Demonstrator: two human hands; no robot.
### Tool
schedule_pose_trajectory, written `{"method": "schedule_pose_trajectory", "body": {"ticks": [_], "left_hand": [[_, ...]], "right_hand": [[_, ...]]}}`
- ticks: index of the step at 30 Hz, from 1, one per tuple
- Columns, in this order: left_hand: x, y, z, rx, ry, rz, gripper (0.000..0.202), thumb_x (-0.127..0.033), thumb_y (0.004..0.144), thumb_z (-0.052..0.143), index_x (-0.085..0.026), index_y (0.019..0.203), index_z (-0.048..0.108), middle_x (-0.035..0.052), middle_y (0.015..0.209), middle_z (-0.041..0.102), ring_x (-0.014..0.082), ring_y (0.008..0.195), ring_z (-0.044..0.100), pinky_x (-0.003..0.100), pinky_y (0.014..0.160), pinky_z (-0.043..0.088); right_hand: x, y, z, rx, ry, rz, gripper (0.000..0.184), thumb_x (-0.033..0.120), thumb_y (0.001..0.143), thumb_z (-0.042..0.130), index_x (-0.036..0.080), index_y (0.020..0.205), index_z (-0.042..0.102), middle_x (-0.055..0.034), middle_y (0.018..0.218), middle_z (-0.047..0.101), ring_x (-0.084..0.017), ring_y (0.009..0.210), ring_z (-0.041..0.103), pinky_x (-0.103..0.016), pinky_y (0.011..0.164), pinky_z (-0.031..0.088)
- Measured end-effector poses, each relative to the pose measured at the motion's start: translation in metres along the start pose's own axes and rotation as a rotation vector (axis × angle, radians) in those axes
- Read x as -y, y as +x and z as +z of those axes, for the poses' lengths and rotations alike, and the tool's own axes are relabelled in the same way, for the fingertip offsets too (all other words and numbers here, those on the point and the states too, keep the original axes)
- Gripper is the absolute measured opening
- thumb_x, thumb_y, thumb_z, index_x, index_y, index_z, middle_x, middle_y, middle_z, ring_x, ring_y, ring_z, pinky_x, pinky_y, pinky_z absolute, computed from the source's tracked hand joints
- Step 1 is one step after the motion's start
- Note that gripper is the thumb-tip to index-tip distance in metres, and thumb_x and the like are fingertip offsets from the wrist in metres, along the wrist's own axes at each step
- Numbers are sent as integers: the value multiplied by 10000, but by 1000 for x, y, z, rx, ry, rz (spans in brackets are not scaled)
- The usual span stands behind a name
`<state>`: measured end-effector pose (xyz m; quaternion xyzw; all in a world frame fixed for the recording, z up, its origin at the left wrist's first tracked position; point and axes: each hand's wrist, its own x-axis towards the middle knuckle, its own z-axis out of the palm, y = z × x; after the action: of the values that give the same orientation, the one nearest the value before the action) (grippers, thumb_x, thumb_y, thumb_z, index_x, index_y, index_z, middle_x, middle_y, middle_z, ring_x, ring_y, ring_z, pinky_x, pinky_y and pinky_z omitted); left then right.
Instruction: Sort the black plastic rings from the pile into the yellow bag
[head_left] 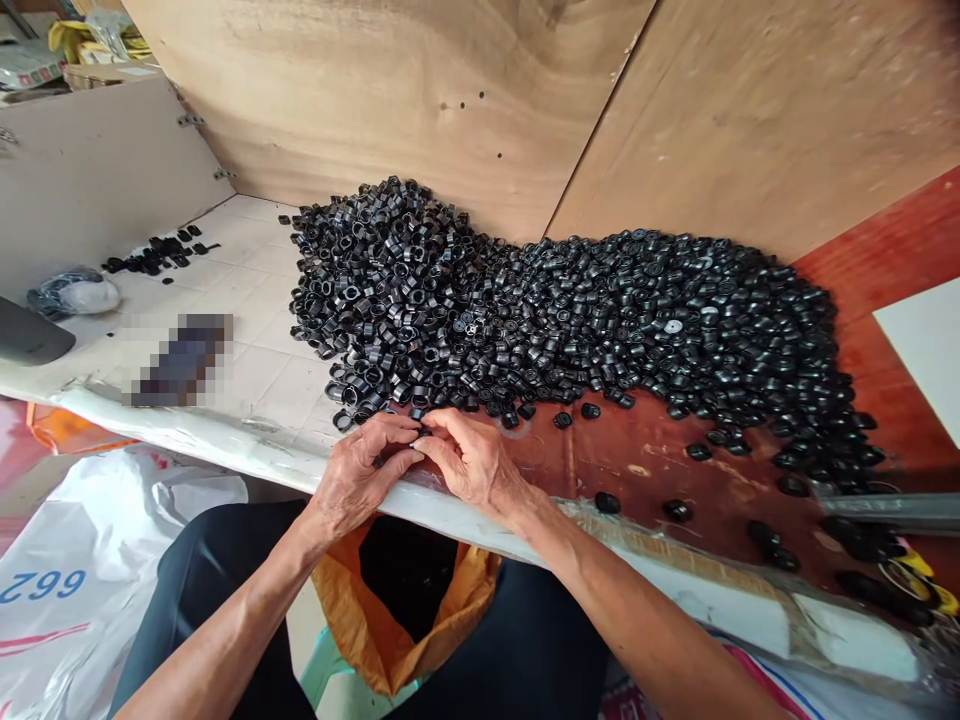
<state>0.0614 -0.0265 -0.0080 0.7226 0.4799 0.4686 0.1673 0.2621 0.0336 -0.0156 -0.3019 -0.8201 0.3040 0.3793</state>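
Observation:
A large heap of small black plastic ring-shaped parts (480, 320) spreads across the work surface, with a few loose ones lying in front of it. My left hand (360, 475) and my right hand (472, 462) meet at the near edge of the table, just in front of the heap. Their fingertips pinch a small black plastic part (424, 431) between them, and the fingers hide most of it. One white disc (673, 326) lies on top of the heap.
Plywood walls (375, 90) rise behind the heap. An orange bag (405, 640) hangs open below the table edge, beside a white woven sack (97, 580). A smaller batch of black parts (157, 250) lies on white tile at left. A metal bar (892, 508) lies at right.

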Motion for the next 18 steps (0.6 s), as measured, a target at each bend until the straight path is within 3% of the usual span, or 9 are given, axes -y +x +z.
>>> {"method": "schedule_pose_trajectory", "body": {"ticks": [6, 13, 18], "left_hand": [[1, -1, 1, -21, -3, 3, 95, -228, 978, 728, -220, 1066, 694, 72, 1079, 789, 207, 1056, 776, 353, 914, 654], [4, -2, 2, -31, 5, 9, 94, -235, 981, 730, -223, 1069, 699, 72, 1094, 785, 196, 1046, 776, 348, 913, 658], [3, -2, 2, -23, -11, 7, 90, -239, 980, 730, -221, 1065, 705, 70, 1088, 788, 197, 1039, 777, 349, 907, 656]], "right_hand": [[4, 1, -5, 51, 14, 23, 77, 242, 1013, 595, 223, 1038, 665, -26, 842, 725, -176, 711, 661, -278, 685, 510], [2, 2, -2, 112, -124, 11, 279, 254, 1077, 518, 219, 825, 634, -5, 704, 629, -151, 624, 577, -265, 609, 409], [6, 5, -5, 109, -100, 0, 331, 233, 1070, 509, 224, 744, 565, 13, 683, 565, -147, 619, 536, -272, 622, 384]]}}
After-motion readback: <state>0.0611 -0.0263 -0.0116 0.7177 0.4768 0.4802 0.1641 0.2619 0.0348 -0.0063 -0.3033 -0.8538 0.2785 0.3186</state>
